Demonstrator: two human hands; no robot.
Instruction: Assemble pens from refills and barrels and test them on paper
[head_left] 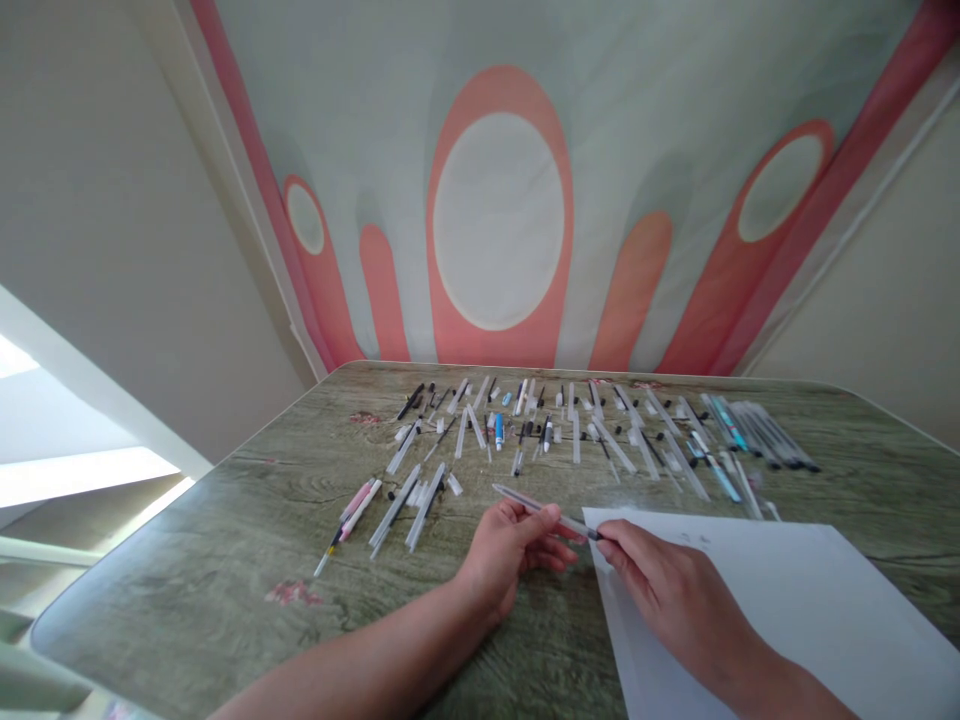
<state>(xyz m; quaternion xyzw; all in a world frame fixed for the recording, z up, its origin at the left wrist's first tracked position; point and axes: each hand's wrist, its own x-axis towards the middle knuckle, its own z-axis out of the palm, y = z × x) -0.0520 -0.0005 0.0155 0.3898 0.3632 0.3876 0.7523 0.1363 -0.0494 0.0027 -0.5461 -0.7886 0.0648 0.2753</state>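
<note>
A slim pen [511, 493] with a clear barrel is held in the air near the table's front, its dark end to the right. My left hand [517, 550] pinches the barrel between thumb and fingers, and the other fingers curl below it. My right hand [667, 585] closes on the dark end, over the left edge of a white paper sheet [780, 610]. A few small, faint marks show on the paper near my right fingers. Whether a cap or plug sits under the right fingertips is hidden.
Pen parts lie in rows across the wood-patterned table [225, 560], among them clear barrels [426, 508], a blue pen piece [499, 430] and pink-and-white pieces [360, 508]. Grey pens [772, 435] lie side by side at the right. A patterned wall covering [360, 90] rises behind.
</note>
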